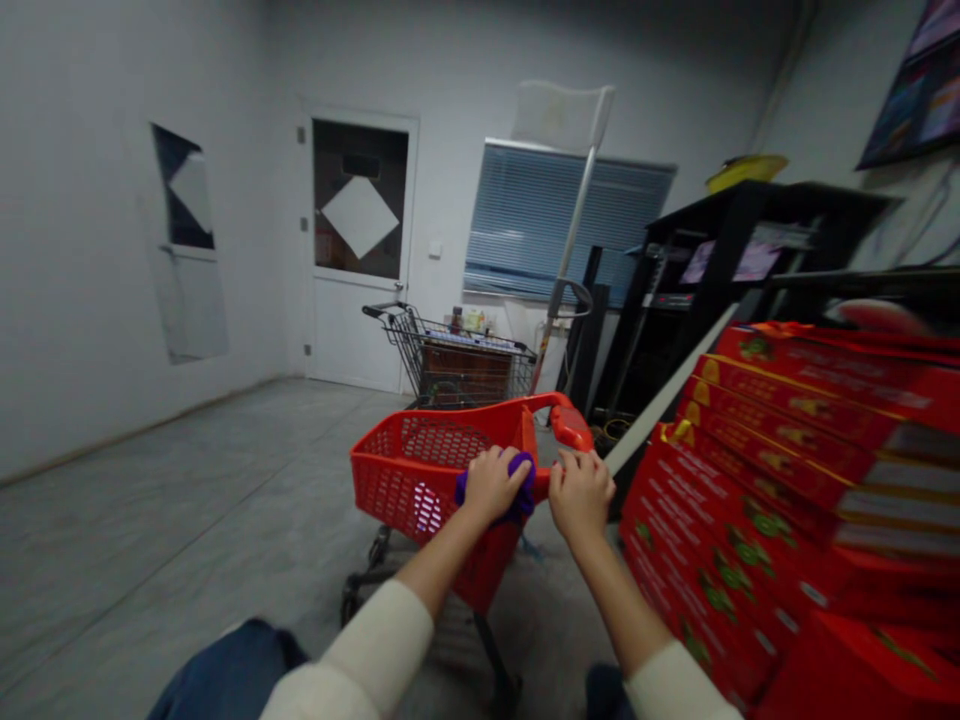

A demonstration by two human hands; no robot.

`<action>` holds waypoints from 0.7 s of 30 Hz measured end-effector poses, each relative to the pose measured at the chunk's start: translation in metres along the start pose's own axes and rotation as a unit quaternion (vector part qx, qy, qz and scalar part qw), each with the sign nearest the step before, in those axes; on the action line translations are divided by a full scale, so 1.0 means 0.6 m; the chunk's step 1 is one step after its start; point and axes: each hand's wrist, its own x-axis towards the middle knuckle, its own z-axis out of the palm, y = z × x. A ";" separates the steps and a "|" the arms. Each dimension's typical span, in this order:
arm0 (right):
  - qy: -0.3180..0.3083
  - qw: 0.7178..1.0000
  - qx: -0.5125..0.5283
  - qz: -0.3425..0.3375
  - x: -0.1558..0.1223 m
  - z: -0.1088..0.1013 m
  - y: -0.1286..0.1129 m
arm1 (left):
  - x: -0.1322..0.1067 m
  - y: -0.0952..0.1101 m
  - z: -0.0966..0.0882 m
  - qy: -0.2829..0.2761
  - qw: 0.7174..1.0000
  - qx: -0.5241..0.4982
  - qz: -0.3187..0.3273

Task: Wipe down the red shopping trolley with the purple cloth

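In front of me stands a red plastic shopping cart [442, 440] with a perforated basket. My left hand [493, 485] is closed over a purple cloth [525, 478] and presses it on the basket's near rim by the handle end. My right hand [581, 488] is wrapped around the corner of the cart's red handle [571, 425]. Part of the cloth is hidden under my left fingers.
Stacked red boxes [735, 530] stand close on the right. Behind the red cart is a black wire cart [405, 335] by a brown box. A white door [356, 330] and blue window blinds [540, 220] are at the back. Grey floor [225, 480] stretches left.
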 end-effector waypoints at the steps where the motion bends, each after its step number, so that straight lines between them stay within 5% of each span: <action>1: 0.003 1.000 0.003 -0.002 -0.003 0.000 -0.004 | -0.001 -0.015 0.000 0.000 1.000 -0.006 0.005; 7: 0.021 0.999 0.041 0.012 -0.013 0.004 -0.041 | 0.000 -0.101 -0.022 -0.007 0.999 -0.008 -0.049; 15: -0.015 0.997 0.074 -0.003 -0.031 -0.011 -0.080 | 0.012 -0.036 -0.043 -0.006 1.000 -0.029 0.003; 21: -0.028 0.982 0.183 -0.035 -0.001 -0.008 -0.013 | 0.017 -0.096 -0.044 -0.001 0.994 -0.105 0.008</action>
